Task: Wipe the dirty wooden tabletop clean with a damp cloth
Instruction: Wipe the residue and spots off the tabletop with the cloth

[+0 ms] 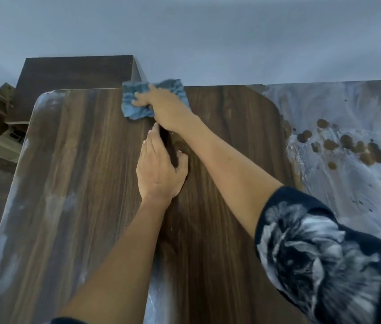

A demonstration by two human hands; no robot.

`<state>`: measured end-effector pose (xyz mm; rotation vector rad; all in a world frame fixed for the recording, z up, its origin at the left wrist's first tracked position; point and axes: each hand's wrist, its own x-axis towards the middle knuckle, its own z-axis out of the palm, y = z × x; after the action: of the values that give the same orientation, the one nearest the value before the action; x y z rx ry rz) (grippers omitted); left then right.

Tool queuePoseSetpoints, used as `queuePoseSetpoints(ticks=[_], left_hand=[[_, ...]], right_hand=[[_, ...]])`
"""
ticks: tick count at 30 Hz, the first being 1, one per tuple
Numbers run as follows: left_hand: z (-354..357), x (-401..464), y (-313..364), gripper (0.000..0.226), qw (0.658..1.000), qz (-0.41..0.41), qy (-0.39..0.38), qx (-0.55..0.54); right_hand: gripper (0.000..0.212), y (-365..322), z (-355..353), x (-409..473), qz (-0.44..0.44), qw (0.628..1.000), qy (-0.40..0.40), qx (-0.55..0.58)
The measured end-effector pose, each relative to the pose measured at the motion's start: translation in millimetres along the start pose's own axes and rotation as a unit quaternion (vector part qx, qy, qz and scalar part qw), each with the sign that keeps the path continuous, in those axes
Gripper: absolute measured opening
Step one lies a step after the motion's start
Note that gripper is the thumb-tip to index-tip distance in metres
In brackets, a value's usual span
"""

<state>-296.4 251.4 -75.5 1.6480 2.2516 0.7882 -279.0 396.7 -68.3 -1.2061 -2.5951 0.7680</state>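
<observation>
Pressing a blue cloth (pixel 154 99) against the wooden tabletop's (pixel 220 206) far edge, the right hand (pixel 161 106) holds it flat under its fingers. The left hand (pixel 159 169) rests flat, nearer than the cloth. Pale dusty streaks lie left of the cloth.

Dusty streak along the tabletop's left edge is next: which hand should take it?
Right, probably. The right hand already presses the blue cloth at the far edge, so it can sweep across to the streak. The left hand lies flat on the tabletop, without a cloth.
</observation>
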Motion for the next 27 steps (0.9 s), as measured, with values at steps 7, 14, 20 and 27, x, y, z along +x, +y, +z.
queuePoseSetpoints(ticks=[7, 14, 20, 27], left_hand=[[0, -1, -2, 0.025, 0.998, 0.032, 0.055, -0.002], [1, 0, -1, 0.026, 0.998, 0.04, 0.042, 0.024], [2, 2, -4, 0.031, 0.998, 0.049, 0.024, 0.028], [4, 2, -8, 0.042, 0.997, 0.063, -0.003, 0.04]], right_hand=[[0.04, 66, -25, -102, 0.009, 0.992, 0.023, 0.126], [0.038, 121, -68, -69, 0.173, 0.965, 0.187, 0.068], [0.04, 70, -27, -71, 0.043, 0.99, 0.104, 0.081], [0.044, 108, -40, -161, 0.069, 0.984, 0.143, 0.083]])
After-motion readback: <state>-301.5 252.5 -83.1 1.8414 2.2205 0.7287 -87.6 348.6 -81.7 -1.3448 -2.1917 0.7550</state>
